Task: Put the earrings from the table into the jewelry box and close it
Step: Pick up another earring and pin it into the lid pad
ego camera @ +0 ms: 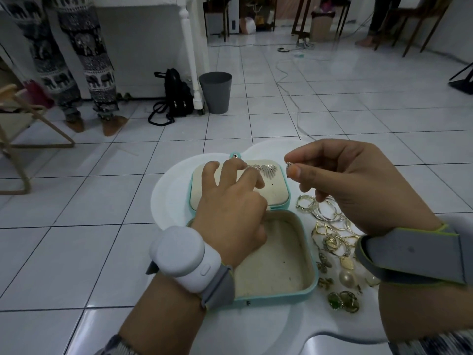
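A teal jewelry box lies open on a white table, its beige padded lid panel at the far side. Silver fan-shaped earrings sit on that panel. My left hand hovers over the panel, fingers spread, fingertips touching one silver earring. My right hand is raised to the right of the box and pinches a small silver earring between thumb and forefinger. A pile of gold and silver earrings lies on the table right of the box.
Pearl and green-stone pieces lie at the near end of the pile. The table stands on a white tiled floor. A person's patterned legs, a black bag and a grey bin are far behind.
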`<state>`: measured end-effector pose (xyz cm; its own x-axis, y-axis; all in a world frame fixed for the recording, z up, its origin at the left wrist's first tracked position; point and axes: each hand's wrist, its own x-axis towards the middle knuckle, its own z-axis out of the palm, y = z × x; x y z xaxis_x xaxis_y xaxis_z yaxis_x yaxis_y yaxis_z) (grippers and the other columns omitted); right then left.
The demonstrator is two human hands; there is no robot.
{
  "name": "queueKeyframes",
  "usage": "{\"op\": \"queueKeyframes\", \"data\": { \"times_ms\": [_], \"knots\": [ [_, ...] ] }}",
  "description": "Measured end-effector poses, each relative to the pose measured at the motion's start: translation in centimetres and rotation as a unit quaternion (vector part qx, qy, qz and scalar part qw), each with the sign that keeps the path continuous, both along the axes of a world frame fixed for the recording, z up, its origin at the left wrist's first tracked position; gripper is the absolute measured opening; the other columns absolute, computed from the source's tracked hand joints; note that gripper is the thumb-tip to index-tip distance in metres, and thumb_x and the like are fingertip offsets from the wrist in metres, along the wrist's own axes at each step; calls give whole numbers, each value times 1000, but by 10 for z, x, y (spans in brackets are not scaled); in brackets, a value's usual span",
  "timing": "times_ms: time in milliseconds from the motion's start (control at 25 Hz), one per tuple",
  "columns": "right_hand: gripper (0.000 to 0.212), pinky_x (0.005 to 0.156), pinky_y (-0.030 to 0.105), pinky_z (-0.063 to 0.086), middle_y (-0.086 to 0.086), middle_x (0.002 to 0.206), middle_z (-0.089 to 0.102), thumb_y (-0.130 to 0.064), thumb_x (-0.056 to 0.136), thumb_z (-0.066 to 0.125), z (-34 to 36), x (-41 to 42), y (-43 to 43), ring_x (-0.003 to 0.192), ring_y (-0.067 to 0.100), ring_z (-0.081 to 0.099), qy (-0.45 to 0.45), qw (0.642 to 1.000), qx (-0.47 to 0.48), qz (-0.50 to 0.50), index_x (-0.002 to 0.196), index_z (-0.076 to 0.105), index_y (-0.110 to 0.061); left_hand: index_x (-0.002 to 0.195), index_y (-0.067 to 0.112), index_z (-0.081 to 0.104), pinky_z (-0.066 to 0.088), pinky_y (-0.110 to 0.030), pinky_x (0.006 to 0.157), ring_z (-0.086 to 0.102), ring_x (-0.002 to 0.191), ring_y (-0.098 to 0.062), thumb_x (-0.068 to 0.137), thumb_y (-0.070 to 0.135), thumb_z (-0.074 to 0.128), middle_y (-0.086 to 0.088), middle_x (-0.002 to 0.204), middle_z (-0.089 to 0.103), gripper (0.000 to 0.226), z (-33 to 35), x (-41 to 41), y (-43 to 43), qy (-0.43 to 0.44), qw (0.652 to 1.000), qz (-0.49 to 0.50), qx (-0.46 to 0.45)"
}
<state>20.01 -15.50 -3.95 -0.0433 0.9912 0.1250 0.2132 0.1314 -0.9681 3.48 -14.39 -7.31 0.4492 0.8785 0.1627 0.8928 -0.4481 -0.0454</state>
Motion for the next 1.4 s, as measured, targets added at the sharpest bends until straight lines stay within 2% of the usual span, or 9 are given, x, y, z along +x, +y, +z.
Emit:
{"op": "queueKeyframes", "data": {
  "times_ms": [160,440,560,680,840,920,1000,1200,1400],
  "knots": [
    [9,46,17,44,-6,60,66,-15,73,73,0,1,-1,53,4,57,-5,1000,-2,-2,80,72,-21,92,32,73,-4,-48,103,13,137,-28,82,31,59,12,140,38,18,-1,1,-1,3,1000,-2,19],
    [8,47,17,44,-5,60,66,-15,74,72,0,2,0,53,3,56,-10,1000,-7,-5,80,72,-21,98,27,70,-5,-46,104,10,135,-25,86,31,54,12,136,38,21,-3,3,1,17,999,-9,-26],
    [7,47,17,44,-4,62,66,-16,74,73,-1,2,0,54,4,57,-14,1000,-10,-3,79,72,-22,89,31,69,10,-32,97,20,126,-16,83,37,58,19,127,45,14,3,-7,6,-109,990,-31,-79],
    [6,47,17,45,0,65,67,-14,76,72,-3,1,1,55,5,57,-20,1000,-17,3,80,71,-17,85,37,58,21,-29,95,29,121,-15,87,33,57,16,118,53,5,8,-23,23,-268,958,10,-100],
    [6,48,17,45,-3,62,67,-10,78,71,-7,-1,1,55,4,57,-41,998,-29,27,80,71,-15,98,26,48,25,-30,96,34,123,-21,95,28,42,2,124,55,8,-13,-45,58,-296,941,141,-87],
    [6,48,12,43,-7,59,67,-8,79,70,-10,-1,2,53,1,56,-43,998,-36,34,81,70,-13,100,22,45,40,-41,97,48,112,-27,96,27,38,-5,121,57,9,-23,-53,70,-331,924,158,-111],
    [5,48,6,41,-11,55,65,-6,80,69,-12,-1,3,50,-3,56,-48,997,-44,39,82,70,-10,102,18,43,49,-42,81,55,92,-26,97,25,36,-9,114,60,12,-25,-56,74,-366,907,157,-137],
    [4,51,6,41,-1,71,72,-11,80,69,-17,-10,6,56,-1,58,-96,993,-59,42,80,70,-15,102,14,45,44,-27,63,50,73,-11,97,22,37,-9,105,60,12,-19,-55,72,-417,892,137,-112],
    [7,59,16,49,-7,67,68,-14,78,71,-19,-29,12,57,2,56,-85,996,2,-1,76,71,-21,98,12,48,41,-26,62,44,64,-5,95,16,44,7,80,52,7,-3,-45,62,-563,818,106,-37]
  ]
}}
